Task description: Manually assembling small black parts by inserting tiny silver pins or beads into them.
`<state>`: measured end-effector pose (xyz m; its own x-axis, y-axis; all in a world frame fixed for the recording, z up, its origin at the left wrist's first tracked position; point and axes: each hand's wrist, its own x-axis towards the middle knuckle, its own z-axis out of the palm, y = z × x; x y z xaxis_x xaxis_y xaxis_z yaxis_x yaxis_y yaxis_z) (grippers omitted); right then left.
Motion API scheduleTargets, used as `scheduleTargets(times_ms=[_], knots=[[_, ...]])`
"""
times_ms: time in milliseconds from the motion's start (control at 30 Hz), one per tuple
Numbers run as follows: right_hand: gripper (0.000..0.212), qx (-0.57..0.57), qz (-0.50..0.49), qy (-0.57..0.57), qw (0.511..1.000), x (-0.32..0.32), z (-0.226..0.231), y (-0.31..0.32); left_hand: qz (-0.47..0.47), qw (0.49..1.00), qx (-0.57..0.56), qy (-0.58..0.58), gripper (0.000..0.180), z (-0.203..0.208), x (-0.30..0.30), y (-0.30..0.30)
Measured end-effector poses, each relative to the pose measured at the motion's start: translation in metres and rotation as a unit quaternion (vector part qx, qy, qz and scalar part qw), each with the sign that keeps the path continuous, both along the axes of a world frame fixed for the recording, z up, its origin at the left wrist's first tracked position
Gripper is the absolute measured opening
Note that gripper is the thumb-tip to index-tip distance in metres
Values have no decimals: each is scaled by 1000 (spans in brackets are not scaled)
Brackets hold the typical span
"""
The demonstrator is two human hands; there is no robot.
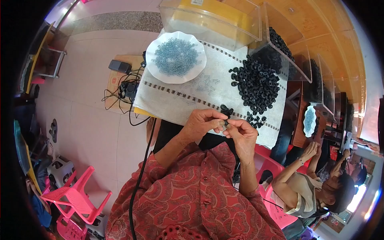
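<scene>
Small black part [227, 121]: in the head view, it sits between the fingertips of both hands, just above the near edge of the worktop cloth; its shape is mostly hidden by the fingers.
Left hand [205, 123]: the grip is pinching the small black part, thumb and forefinger closed on its left side.
Right hand [242, 135]: the grip is pinching the same part from the right – thumb and fingertips drawn in, nearly meeting those of the left.
Small cluster [226, 109]: a few black pieces on the cloth, just beyond the fingertips.
Black heap [257, 86]: a large pile of small black parts on the right half of the cloth, with a looser group [256, 119] nearer the right hand.
White plate [176, 80]: wavy-rimmed, at the far left of the cloth, bearing many small clear bluish pieces [176, 56]; others lie loose on the cloth beside it.
Cloth [160, 98]: pale with dark dashed stripes, covering the worktop [142, 113], whose yellow edge shows at the left.
Clear bins [212, 25]: along the far side – the right-hand one holds more black parts.
Co-worker [294, 192]: seated at the right, hands raised near another plate [309, 121].
</scene>
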<state>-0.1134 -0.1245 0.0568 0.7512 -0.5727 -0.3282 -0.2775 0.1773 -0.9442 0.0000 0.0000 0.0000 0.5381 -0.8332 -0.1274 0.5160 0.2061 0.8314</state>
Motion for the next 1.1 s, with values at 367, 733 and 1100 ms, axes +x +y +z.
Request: scheduleTargets(times_ms=[367, 733, 1100], knots=[[10, -64, -47, 6, 997, -2, -17, 10, 35, 991, 14, -130, 15, -2, -7, 3], [10, 129, 156, -2, 979, -24, -18, -24, -57, 998, -4, 6, 12, -1, -12, 21], [10, 132, 133, -72, 980, -22, -31, -20, -41, 999, -25, 19, 12, -5, -23, 16]])
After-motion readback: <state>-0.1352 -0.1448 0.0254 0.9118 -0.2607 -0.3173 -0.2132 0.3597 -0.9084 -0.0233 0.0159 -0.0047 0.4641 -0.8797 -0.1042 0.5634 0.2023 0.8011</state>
